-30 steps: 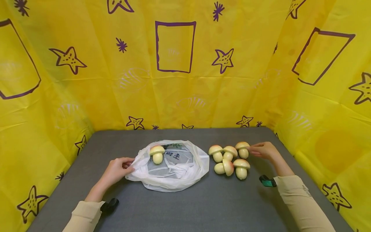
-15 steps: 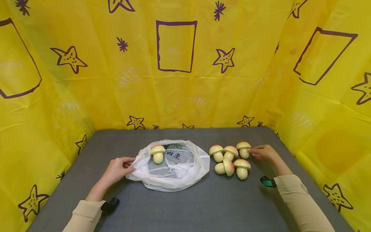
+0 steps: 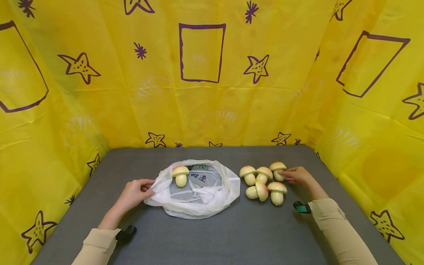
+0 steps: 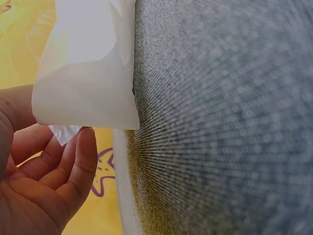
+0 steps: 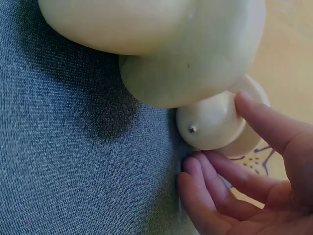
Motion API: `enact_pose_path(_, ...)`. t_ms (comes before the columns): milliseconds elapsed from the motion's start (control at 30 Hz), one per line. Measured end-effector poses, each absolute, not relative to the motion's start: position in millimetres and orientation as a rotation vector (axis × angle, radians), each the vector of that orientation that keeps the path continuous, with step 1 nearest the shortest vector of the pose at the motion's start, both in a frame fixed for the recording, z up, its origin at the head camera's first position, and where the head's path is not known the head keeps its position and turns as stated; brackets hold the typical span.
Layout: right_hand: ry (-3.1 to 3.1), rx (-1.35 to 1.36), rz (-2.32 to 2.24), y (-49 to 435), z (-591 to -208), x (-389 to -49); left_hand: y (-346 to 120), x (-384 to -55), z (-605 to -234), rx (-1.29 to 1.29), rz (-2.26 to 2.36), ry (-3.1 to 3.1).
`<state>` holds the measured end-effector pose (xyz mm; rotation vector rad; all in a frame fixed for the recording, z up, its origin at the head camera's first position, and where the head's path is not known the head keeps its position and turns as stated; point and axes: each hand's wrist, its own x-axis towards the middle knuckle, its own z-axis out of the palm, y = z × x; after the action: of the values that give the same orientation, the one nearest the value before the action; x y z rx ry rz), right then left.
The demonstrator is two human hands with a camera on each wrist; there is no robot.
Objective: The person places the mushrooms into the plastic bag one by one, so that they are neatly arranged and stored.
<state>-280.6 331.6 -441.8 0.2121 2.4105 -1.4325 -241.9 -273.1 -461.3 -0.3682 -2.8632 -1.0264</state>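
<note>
A white plastic bag (image 3: 203, 208) lies with its mouth spread wide on the table. One mushroom (image 3: 180, 176) with a pale stem and orange-tinged cap rests inside it. At the bag's left rim my left hand (image 3: 135, 193) pinches the plastic; in the left wrist view a fold of the bag (image 4: 88, 93) covers part of the fingers. My right hand (image 3: 299, 176) has thumb and fingers on either side of the stem of the far-right mushroom (image 3: 277, 167), which stands on the table. The right wrist view shows that stem (image 5: 210, 125) between thumb and fingertips.
Several more mushrooms sit close together right of the bag: one at the back left (image 3: 247, 175), one beside it (image 3: 264, 174), one on its side (image 3: 257, 191), one in front (image 3: 277, 193). Yellow patterned cloth (image 3: 202, 121) walls off the grey table (image 3: 212, 239).
My right hand has moved slightly left, its fingers going from the edge of the far-right mushroom onto its stem. The left hand and the bag stay put.
</note>
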Motion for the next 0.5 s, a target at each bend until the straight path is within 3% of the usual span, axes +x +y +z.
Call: enact_pose_path(500, 2.461, 0.156, -1.377, 321.6, -446.2, -280.9, -272.9, -241.2, -459.8, -0.357, -1.033, -2.881)
